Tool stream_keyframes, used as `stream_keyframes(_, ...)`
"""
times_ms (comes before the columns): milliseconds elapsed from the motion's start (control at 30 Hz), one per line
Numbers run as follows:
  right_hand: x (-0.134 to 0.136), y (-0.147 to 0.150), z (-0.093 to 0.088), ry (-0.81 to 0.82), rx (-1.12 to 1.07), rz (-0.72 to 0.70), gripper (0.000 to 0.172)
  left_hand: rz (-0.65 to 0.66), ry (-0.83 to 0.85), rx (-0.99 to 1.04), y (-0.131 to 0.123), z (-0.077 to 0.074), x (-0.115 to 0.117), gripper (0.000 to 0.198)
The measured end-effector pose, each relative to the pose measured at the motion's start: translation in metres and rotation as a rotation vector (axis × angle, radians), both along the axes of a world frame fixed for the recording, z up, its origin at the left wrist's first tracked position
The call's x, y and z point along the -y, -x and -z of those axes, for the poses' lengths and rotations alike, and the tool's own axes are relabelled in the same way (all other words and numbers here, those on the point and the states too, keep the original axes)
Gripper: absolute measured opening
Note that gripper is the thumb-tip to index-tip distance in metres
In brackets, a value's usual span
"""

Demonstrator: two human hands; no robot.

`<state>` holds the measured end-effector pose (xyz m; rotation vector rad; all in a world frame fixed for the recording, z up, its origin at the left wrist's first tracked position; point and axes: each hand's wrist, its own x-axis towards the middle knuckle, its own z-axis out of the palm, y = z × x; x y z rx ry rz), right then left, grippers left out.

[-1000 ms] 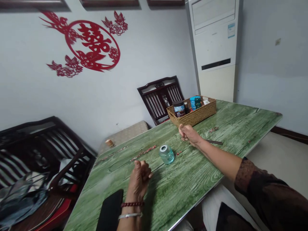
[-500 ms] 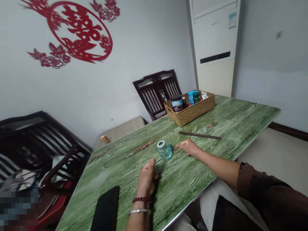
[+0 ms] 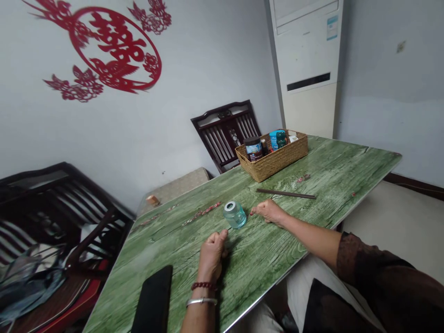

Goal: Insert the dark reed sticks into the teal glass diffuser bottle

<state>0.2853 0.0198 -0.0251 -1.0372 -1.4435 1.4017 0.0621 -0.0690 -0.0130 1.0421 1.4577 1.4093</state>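
A small teal glass jar (image 3: 237,219) with a silver collar and an open mouth stands upright on the green table. My left hand (image 3: 212,252), with a dark red bead bracelet and a silver bangle at its wrist, is closed in front of the jar, thumb pressed against the fingers. Just right of the jar, not touching it, my right hand (image 3: 269,212) is closed in a pinch. A tiny red spot shows at its fingertips; whether it is a nail or a small object I cannot tell. Behind that hand lie dark chopsticks (image 3: 286,193).
A wicker basket (image 3: 274,164) with jars and packets stands at the table's (image 3: 347,171) far side. A black phone-like slab (image 3: 152,300) lies at the near left. Dark wooden chairs (image 3: 227,134) stand beyond the table and at the left.
My left hand has shifted slightly right, its thumb tip closer to the jar. My right hand stays beside the jar, still pinched. The view has shifted a little.
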Motion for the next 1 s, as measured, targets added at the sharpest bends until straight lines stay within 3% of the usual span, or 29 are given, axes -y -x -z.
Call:
stream_keyframes(367,-0.006,0.001,0.011,-0.046,0.019,-0.006,0.064,-0.066,-0.027,-0.017,-0.005,-0.003,0.003,0.077)
stream_keyframes(567,-0.011,0.007,-0.011,-0.152,0.209,0.035,0.042,-0.138,-0.077,-0.034,0.002,-0.012,-0.005,0.071)
stream_keyframes(600,-0.013,0.009,-0.015,-0.189,0.232,0.034,0.045,-0.153,-0.124,-0.032,0.003,-0.015,-0.010,0.068)
stream_keyframes(667,-0.018,0.016,-0.021,-0.241,0.247,0.008,0.066,-0.158,-0.231,-0.022,0.004,-0.021,-0.020,0.065)
stream_keyframes(833,-0.031,0.042,-0.019,-0.261,0.240,-0.134,0.100,0.039,-0.330,-0.063,0.004,-0.027,-0.045,0.073)
stream_keyframes(900,-0.034,0.050,-0.013,-0.264,0.245,-0.165,0.103,0.139,-0.327,-0.087,0.003,-0.025,-0.052,0.077)
stream_keyframes(1000,-0.033,0.056,-0.002,-0.312,0.261,-0.158,0.093,0.243,-0.332,-0.096,0.002,-0.016,-0.058,0.081)
